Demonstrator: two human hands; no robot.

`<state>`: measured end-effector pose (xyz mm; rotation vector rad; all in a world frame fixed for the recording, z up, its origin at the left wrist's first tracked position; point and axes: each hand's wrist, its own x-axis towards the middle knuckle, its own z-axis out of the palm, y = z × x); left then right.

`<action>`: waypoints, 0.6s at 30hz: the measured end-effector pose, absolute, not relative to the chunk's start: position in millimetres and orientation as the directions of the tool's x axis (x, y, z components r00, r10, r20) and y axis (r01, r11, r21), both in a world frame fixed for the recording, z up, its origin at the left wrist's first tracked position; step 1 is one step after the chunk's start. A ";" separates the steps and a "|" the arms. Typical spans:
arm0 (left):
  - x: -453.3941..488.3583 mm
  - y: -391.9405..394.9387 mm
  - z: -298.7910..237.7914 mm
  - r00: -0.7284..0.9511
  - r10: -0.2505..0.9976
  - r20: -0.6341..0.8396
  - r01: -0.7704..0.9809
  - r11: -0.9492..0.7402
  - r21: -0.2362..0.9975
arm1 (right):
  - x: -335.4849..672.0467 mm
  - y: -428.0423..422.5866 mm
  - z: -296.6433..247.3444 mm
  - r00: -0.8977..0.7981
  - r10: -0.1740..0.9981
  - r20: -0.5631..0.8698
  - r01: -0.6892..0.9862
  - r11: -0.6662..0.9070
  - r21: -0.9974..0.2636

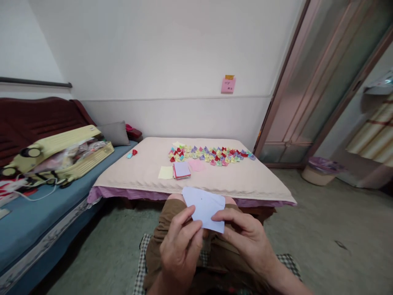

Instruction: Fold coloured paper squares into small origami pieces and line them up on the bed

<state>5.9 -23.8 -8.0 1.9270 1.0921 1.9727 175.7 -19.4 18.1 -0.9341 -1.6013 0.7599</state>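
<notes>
Pale-blue paper point(206, 204) over the lap point(162, 229), in the pinch of left hand point(180, 242) at left edge and right hand point(248, 235) near lower right corner: best to grip lightly, keep flat, avoid stray creases.

Left hand point(181, 245), lower centre: fingers bent, tips angled up-right. Right hand point(250, 237), lower right of centre: thumb and index finger pinched, pointing left.

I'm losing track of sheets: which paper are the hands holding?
The pale blue paper, held by the left hand and right hand; the yellow paper and pink paper lie on the cream cover.
</notes>
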 end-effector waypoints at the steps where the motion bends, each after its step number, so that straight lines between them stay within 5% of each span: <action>1: 6.6 -24.6 -7.8 -0.145 0.587 0.796 0.366 -0.716 0.595 | 176.2 -18.8 18.5 -0.095 0.875 0.474 0.179 0.484 -0.857; 10: 17.3 -28.2 -18.2 -0.258 0.694 0.672 0.369 -0.572 0.732 | 150.5 -10.9 0.8 0.096 0.956 0.279 -0.060 0.285 -0.957; 18: 21.0 -20.8 -32.3 -0.348 0.860 0.374 0.019 -0.392 0.920 | 145.3 7.1 -13.0 0.006 0.987 0.160 -0.267 0.156 -0.951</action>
